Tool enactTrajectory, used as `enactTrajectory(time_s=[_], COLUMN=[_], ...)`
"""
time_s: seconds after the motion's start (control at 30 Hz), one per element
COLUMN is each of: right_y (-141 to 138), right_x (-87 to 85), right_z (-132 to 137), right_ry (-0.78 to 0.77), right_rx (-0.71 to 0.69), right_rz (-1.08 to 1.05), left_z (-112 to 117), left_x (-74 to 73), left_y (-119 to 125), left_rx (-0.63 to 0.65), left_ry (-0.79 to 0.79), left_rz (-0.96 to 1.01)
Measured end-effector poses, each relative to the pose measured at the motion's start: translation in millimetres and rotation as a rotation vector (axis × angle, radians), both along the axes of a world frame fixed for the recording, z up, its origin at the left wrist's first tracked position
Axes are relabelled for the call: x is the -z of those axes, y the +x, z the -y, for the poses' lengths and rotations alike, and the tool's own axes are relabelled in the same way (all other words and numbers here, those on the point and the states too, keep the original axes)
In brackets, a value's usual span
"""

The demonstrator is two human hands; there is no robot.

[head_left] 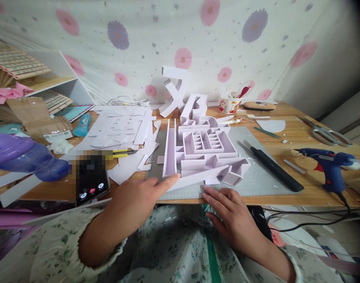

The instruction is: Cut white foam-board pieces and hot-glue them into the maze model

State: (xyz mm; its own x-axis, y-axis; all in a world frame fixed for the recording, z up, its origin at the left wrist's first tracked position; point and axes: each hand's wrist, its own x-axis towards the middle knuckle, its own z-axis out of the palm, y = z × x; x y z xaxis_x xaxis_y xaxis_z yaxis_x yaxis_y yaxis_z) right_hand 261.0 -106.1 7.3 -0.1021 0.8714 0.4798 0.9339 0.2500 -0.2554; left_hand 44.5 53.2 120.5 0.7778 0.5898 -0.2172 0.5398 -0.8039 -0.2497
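Observation:
A white foam-board character [209, 143], built from upright strips with several walled compartments, lies on the grey cutting mat [256, 173]. My left hand [138, 200] stretches its index finger to the near left corner of this piece and touches a strip there. The left hand's other fingers are folded and its thumb is hidden. At the mat's front edge, my right hand [234, 216] lies palm down with its fingers stretched out. Those fingertips are at a small white offcut [211, 181]. Behind stand two more white letter-like shapes, a tall one [176, 90] and a smaller one [194, 108].
On the right lie a black-handled knife [277, 169], a blue glue gun [327, 161], scissors [324, 133] and tweezers [266, 133]. Cut white sheets [117, 127], a phone [93, 177] and a purple-blue bottle [29, 157] are left. A paper cup [229, 105] stands behind.

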Motion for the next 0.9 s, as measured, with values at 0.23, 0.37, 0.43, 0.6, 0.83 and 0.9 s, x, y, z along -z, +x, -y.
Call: enactTrajectory(time_s=[0.23,0.37,0.43,0.6,0.83,0.9], right_y=[-0.6,-0.9,-1.2,-1.9,-2.0,-1.5], right_x=[1.5,1.1,0.4,-1.9,0.5,1.1], right_z=[0.0,-0.7,-1.1,-2.1,-1.5,-1.3], right_ry=[0.007,0.012,0.009,0.009,0.022,0.034], right_rx=[-0.003,-0.001,0.000,0.003,0.016,0.012], right_rz=[-0.012,-0.011,-0.010,-0.016,-0.014,-0.017], left_z=[-3.2,-4.6,-4.9,-4.4,1.6,4.7], left_x=[1.2,0.6,0.5,-1.9,-5.6,-5.1], left_y=[1.5,1.4,1.7,3.4,3.5,3.5], left_rx=[0.027,0.052,0.054,0.047,0.013,0.013], left_ry=[0.010,0.002,0.000,-0.020,-0.025,-0.042], left_rz=[0.008,0.017,0.017,0.002,-0.014,0.004])
